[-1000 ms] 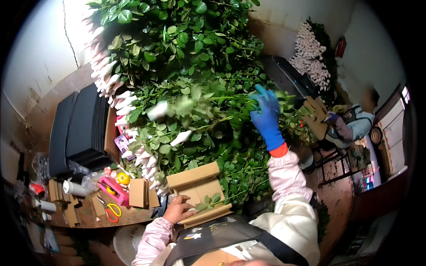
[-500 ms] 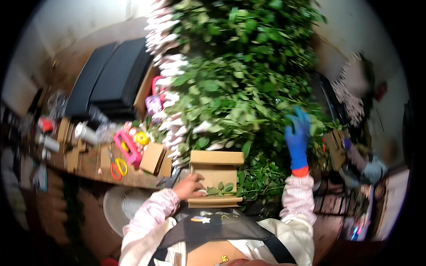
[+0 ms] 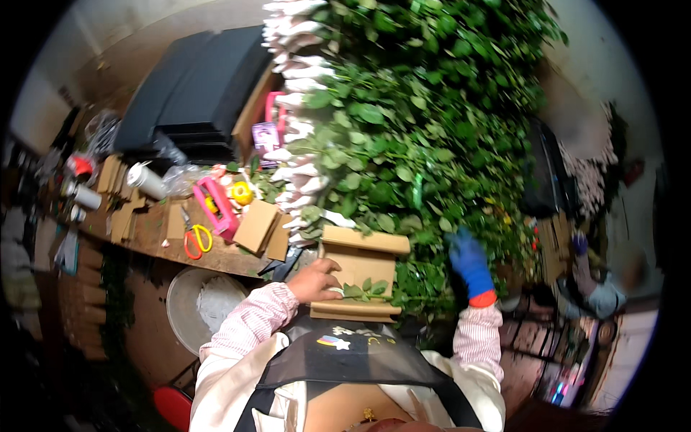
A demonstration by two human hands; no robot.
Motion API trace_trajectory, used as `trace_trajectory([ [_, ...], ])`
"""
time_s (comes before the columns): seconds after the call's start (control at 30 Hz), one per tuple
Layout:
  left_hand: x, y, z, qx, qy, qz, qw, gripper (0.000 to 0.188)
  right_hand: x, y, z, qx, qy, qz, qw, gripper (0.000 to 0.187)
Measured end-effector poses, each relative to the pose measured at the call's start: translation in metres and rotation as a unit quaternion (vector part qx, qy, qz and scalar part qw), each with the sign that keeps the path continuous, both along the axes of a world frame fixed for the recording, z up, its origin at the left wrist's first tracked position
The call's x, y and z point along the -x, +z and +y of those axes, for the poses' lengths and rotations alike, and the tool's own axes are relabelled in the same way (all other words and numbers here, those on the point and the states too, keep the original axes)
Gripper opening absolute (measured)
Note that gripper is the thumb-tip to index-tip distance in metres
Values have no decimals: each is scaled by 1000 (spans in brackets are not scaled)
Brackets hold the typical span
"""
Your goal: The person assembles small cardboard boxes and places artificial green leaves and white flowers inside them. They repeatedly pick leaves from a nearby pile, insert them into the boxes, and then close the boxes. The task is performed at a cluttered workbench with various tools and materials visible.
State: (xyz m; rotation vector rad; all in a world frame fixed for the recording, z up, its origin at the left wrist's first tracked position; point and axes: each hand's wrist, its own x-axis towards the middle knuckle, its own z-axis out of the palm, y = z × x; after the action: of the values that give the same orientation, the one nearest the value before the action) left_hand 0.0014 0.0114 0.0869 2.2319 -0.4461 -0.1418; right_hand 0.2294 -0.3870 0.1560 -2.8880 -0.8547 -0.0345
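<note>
A creased cardboard wrap (image 3: 360, 268) lies in front of me, its near and far edges folded up. My bare left hand (image 3: 315, 280) rests at its left edge, fingers curled over the white-covered end of a leafy stem (image 3: 371, 289) lying in the wrap. To the right, my right hand (image 3: 469, 263), in a blue glove with a red cuff, is low among the leaves; motion smears its fingers, and whether they grip anything is hidden. Beyond stretches a big pile of leafy green stems (image 3: 432, 137), with white-sleeved heads (image 3: 306, 68) lined up along its left side.
On the table at left are orange-and-yellow scissors (image 3: 196, 242), a pink-framed tool (image 3: 217, 209), a yellow tape roll (image 3: 242, 192), cardboard pieces (image 3: 256, 226) and a black stack (image 3: 209, 90). A white bucket (image 3: 188, 317) stands below. Another person (image 3: 608, 294) is at far right.
My right hand has come nearer to me and a little left, lower into the leaves. My left hand stays at the wrap's left edge. The whole view has shifted somewhat.
</note>
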Motion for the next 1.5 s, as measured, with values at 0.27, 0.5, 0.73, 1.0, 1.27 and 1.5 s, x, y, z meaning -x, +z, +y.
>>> trace_trajectory([
  [0.27,-6,15,-2,-16,-3,33,999,25,-33,22,52,-131,4,-32,991,23],
  [0.5,-7,17,-4,-23,-6,31,999,30,-27,-35,55,57,8,-69,996,33],
  [0.73,-4,14,-5,-23,-5,26,999,28,-10,39,53,-142,-28,-217,965,29],
  [1.0,-11,12,-4,-22,-8,-3,1000,28,-35,61,71,-224,-32,-161,961,44],
  [1.27,1,7,2,-16,19,4,1000,56,56,130,79,-92,175,-67,978,32],
  [1.5,12,-4,-13,211,148,132,957,102,93,-30,22,119,126,113,978,18],
])
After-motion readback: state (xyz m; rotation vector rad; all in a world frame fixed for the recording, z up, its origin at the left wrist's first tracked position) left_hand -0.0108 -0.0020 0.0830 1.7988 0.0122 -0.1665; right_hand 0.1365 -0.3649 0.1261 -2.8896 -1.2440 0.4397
